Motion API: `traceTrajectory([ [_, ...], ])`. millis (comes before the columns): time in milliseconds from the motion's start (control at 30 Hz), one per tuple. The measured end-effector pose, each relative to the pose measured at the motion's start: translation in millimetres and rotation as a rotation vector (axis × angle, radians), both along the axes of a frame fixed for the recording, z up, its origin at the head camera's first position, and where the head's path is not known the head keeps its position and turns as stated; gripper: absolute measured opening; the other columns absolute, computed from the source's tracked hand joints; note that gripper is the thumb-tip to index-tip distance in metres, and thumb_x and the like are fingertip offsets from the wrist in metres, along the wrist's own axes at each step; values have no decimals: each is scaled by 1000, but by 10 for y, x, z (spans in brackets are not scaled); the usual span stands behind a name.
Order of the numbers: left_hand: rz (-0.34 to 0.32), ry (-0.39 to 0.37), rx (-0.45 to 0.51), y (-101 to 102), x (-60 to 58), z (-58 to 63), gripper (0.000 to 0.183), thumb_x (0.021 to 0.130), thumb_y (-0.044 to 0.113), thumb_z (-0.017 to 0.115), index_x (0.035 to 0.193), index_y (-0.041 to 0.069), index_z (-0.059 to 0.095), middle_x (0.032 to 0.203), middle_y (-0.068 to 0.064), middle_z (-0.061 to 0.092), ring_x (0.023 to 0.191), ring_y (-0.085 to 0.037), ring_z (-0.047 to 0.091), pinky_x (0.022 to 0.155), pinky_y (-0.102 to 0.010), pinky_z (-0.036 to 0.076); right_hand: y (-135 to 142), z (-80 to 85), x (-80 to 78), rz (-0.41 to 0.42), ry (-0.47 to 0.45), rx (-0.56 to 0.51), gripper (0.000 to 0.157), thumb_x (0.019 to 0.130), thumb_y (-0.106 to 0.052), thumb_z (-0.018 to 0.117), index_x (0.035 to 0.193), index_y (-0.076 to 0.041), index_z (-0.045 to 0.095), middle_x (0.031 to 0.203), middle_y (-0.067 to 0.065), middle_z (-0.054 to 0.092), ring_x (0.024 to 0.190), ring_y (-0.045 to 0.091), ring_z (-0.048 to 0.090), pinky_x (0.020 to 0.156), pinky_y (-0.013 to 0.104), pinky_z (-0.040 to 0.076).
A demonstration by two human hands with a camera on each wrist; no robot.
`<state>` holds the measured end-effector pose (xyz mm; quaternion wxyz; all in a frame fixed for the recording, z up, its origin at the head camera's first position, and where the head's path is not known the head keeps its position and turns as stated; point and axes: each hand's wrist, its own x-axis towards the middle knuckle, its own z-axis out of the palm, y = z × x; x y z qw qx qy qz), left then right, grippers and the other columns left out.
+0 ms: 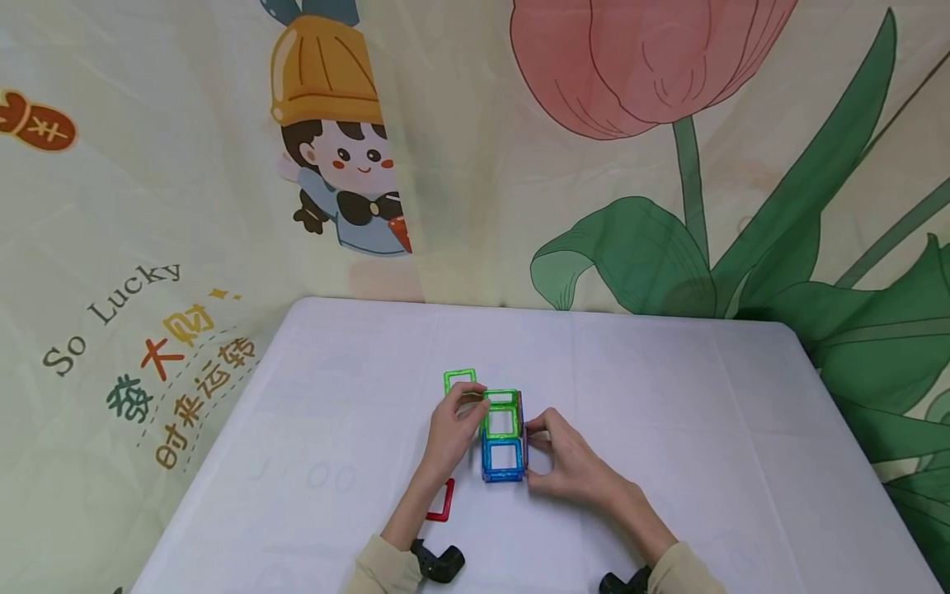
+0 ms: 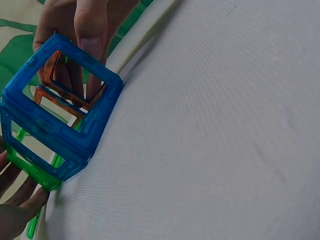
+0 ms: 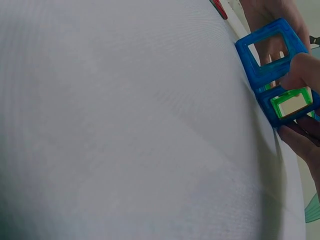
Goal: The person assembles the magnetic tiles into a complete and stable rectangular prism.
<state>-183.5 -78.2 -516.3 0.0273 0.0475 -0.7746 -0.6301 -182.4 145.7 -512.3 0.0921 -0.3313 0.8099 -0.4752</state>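
A small box-like structure of see-through magnetic tiles stands on the white table, its green tiles (image 1: pixel 502 421) behind and its blue tiles (image 1: pixel 502 459) in front. My left hand (image 1: pixel 454 429) grips the green part at its left back corner. On the opposite side my right hand (image 1: pixel 567 462) holds the structure between thumb and fingers. Orange tiles (image 2: pixel 48 75) show through the blue frame in the left wrist view, beside the right hand's fingers. In the right wrist view, the right thumb (image 3: pixel 302 70) presses on the blue frame (image 3: pixel 265 75).
Another green tile (image 1: pixel 447 384) lies behind my left hand. A red tile (image 1: pixel 449 502) lies on the table (image 1: pixel 705 445), partly hidden by the left forearm. Black wrist devices (image 1: pixel 439 564) sit at both cuffs. A printed cloth (image 1: pixel 460 165) hangs behind the table.
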Motion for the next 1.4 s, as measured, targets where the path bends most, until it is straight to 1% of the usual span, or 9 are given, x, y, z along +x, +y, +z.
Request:
traceTrajectory([
  [367, 18, -8, 26, 22, -12, -2, 34, 102, 20, 65, 133, 7, 60, 138, -14, 61, 130, -35, 61, 108, -48, 52, 0, 7, -2, -15, -50, 14, 63, 75, 2, 83, 125, -3, 45, 131, 17, 56, 129, 31, 62, 105, 30, 53],
  [500, 6, -12, 29, 23, -11, 0, 35, 101, 23, 66, 133, 9, 60, 138, -12, 62, 128, -34, 63, 107, -47, 53, 15, 2, 1, -21, -64, 17, 65, 75, 2, 83, 127, -3, 45, 132, 17, 56, 130, 31, 62, 105, 29, 53],
  [700, 11, -13, 1, 18, -19, -14, 33, 101, 23, 67, 131, 10, 62, 136, -8, 64, 130, -29, 61, 108, -46, 52, 44, -16, 34, -15, -116, 6, 82, 75, 2, 83, 143, 2, 38, 141, 18, 51, 135, 34, 55, 107, 30, 51],
  [800, 18, -11, -5, 17, -21, -7, 33, 101, 24, 67, 131, 11, 63, 135, -7, 64, 131, -28, 60, 109, -46, 52, 47, -29, 65, -23, -134, 6, 92, 76, -4, 87, 150, 2, 33, 148, 19, 47, 135, 34, 54, 108, 31, 50],
  [900, 15, -7, 12, 17, -24, 3, 34, 100, 24, 67, 131, 10, 63, 135, -8, 65, 131, -28, 60, 109, -46, 51, 32, -44, 96, -38, -112, 20, 99, 78, -16, 91, 154, 1, 29, 151, 18, 45, 135, 31, 55, 108, 32, 51],
  [967, 12, -8, 25, 8, -20, 4, 34, 100, 25, 67, 131, 10, 63, 135, -9, 65, 131, -28, 60, 110, -47, 51, 9, -57, 116, -44, -81, 20, 100, 79, -19, 91, 155, 2, 29, 151, 19, 45, 133, 30, 56, 108, 33, 51],
  [1200, 13, -7, 5, -16, -17, -2, 35, 101, 26, 66, 132, 10, 63, 135, -7, 65, 131, -27, 59, 110, -47, 51, -24, -89, 162, -48, 65, 0, 86, 83, -2, 82, 151, 9, 31, 147, 24, 47, 126, 32, 59, 107, 35, 52],
  [1300, 18, -4, 3, -21, -14, -2, 35, 102, 26, 66, 132, 10, 63, 135, -7, 65, 130, -26, 60, 109, -47, 51, -15, -80, 166, -53, 81, 13, 84, 84, -1, 79, 152, 8, 31, 146, 23, 48, 126, 31, 59, 106, 34, 52],
  [1400, 25, -9, 7, -22, -17, -2, 34, 101, 23, 66, 132, 9, 63, 134, -8, 66, 128, -26, 62, 109, -46, 52, 5, -70, 160, -67, 61, 37, 83, 85, -2, 77, 153, 6, 31, 146, 21, 49, 128, 29, 59, 107, 32, 52],
])
